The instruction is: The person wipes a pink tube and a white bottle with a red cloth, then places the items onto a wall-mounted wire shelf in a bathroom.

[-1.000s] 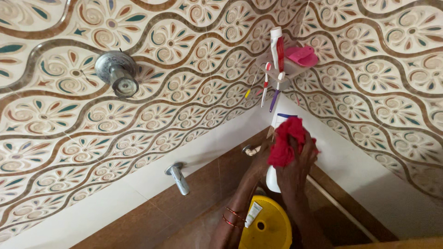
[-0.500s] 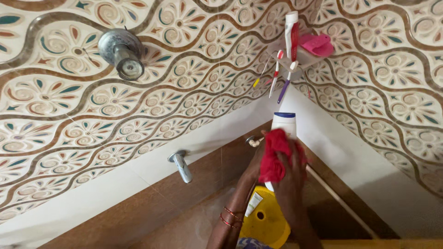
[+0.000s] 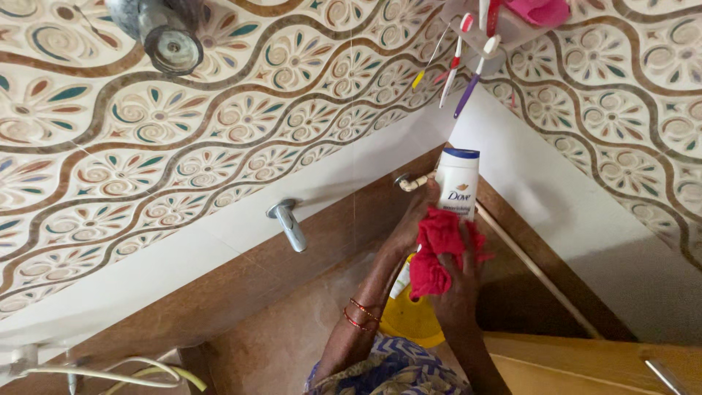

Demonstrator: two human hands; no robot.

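Patterned tiles point(image 3: 241, 124) with cream and brown floral swirls covered the two walls that met in a corner beyond the hands, with a plain white band and then brown tile below them. Both hands were raised toward that corner. The left hand point(image 3: 409, 223) was closed around the side of a white bottle point(image 3: 455, 192) with a dark blue cap, steadying it, it seemed, so that it would not turn; red bangles point(image 3: 360, 314) sat on that wrist. The right hand point(image 3: 457, 274) was clenched on a red cloth point(image 3: 439, 249), bunched and pressed against the lower front of the bottle, apparently so the fabric could rub its surface. Just behind the left hand a small metal tap point(image 3: 411, 181) stuck out of the wall, and well to the left of the hands another tap point(image 3: 287, 223) pointed downward. Above the hands a white holder point(image 3: 488, 35) hung in the corner with toothbrushes point(image 3: 452, 69) slotted through it, heads hanging down, and a pink thing point(image 3: 541, 11) on top. Below the wrists a yellow bucket point(image 3: 417, 322) stood on the floor. A shower head point(image 3: 170, 40) was mounted far up to the left.
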